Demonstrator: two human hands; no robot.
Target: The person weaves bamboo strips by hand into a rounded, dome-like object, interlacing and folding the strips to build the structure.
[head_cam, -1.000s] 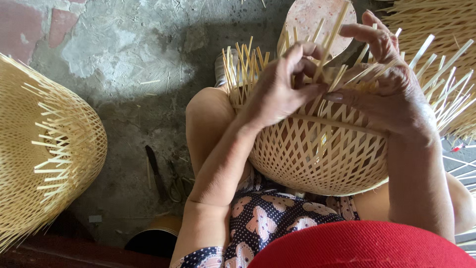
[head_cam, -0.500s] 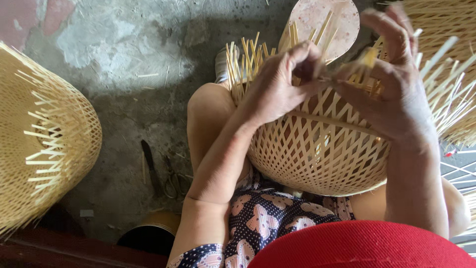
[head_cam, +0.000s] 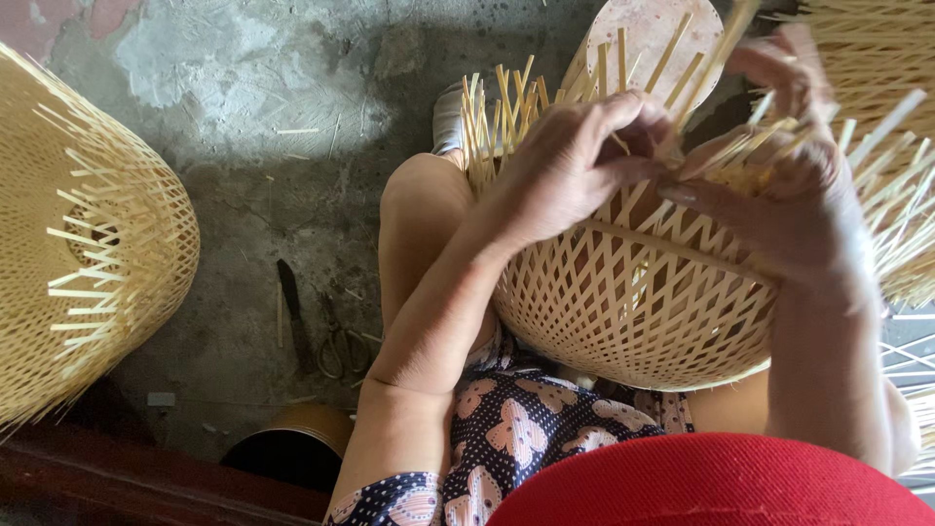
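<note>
Seen from the head camera, a half-woven bamboo basket point(head_cam: 633, 312) rests on the person's lap, tilted so that its rounded lattice side faces the camera and its unfinished rim points away. Loose bamboo strips point(head_cam: 506, 117) stand up from that rim like a fringe.

The left hand point(head_cam: 570, 175) lies on the upper left part of the basket, fingers curled over the rim and pinching among the strip ends. The right hand point(head_cam: 789, 195) sits on the upper right part of the basket, just beside the left one; its thumb and fingers close on a strip there, though motion blur hides exactly which strip it holds. The two hands nearly meet over the rim.

Beyond the basket, just past the rim, the sole of a pale sandal point(head_cam: 648, 39) shows. Under the basket, a dark patterned garment point(head_cam: 506, 429) covers the lap, and a red cap brim point(head_cam: 721, 482) fills the lower edge of the view.

Well to the left of the basket, a second woven bamboo basket point(head_cam: 88, 244) lies on its side on the concrete floor point(head_cam: 243, 117), its own strip ends sticking out. Between the two baskets, on the floor, lie a dark knife point(head_cam: 292, 312) and a pair of scissors point(head_cam: 336, 341). Below those, near the left elbow, a round dark container point(head_cam: 292, 448) stands. More bamboo strips point(head_cam: 877, 58) crowd the upper right corner, behind the right hand.
</note>
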